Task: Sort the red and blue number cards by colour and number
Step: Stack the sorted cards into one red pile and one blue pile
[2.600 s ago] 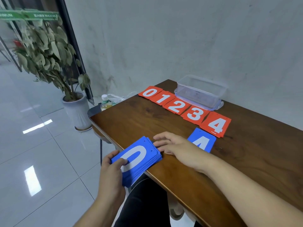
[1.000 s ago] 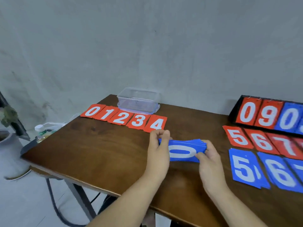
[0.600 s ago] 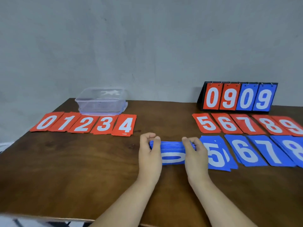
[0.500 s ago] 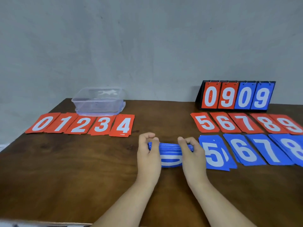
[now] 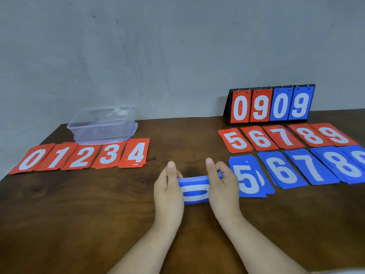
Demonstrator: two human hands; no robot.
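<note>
A: Stack?
B: Blue card stack [image 5: 195, 191], 0 on top, centre-front of the bench [image 5: 88, 210]. Can't tell if it touches the wood.
A: Grips?
B: Left grip [image 5: 168, 191] pinches the stack's left end, right grip [image 5: 223, 191] pinches its right end, thumbs on top.
A: Around?
B: Blue piles 5-8 [image 5: 284, 173] just right of the right grip, 1 more cut off at the frame edge. Red row 5-9 [image 5: 286, 137] behind them, flip scoreboard [image 5: 270, 104] reading 0909 behind that. Red row 0-4 [image 5: 79, 157] at left, clear plastic box [image 5: 102, 123] just behind it.
</note>
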